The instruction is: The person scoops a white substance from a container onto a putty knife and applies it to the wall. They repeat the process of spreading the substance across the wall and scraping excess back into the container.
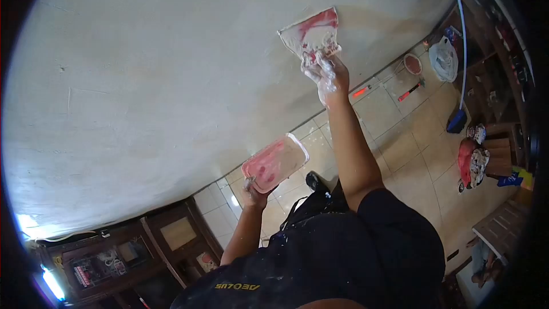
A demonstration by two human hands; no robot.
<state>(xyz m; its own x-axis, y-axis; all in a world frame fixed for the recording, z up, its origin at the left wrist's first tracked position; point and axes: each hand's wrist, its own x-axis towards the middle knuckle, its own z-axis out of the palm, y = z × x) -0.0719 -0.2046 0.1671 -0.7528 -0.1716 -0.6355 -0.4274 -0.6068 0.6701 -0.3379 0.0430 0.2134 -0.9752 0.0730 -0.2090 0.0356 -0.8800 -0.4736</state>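
My right hand (323, 72), smeared with white paste, is closed around a red putty spreader (314, 31) held up at the wall. White paste covers much of the spreader's blade, which seems to lie against the wall, though exact contact is hard to judge. Lower and to the left, my left hand (256, 194) grips the end of a pinkish plastic tub (277, 163). Streaks of white paste line the tub's inside and rim. The plastered wall (160, 80) is greyish white with patchy, uneven areas.
On the tiled floor (394, 163) lie a hammer (410, 90) and an orange-handled tool (361, 91), near a round container (412, 64). A plastic bag (444, 59) and a blue broom (457, 120) stand right. Wooden cabinets (151, 234) are lower left. Another person (486, 266) sits lower right.
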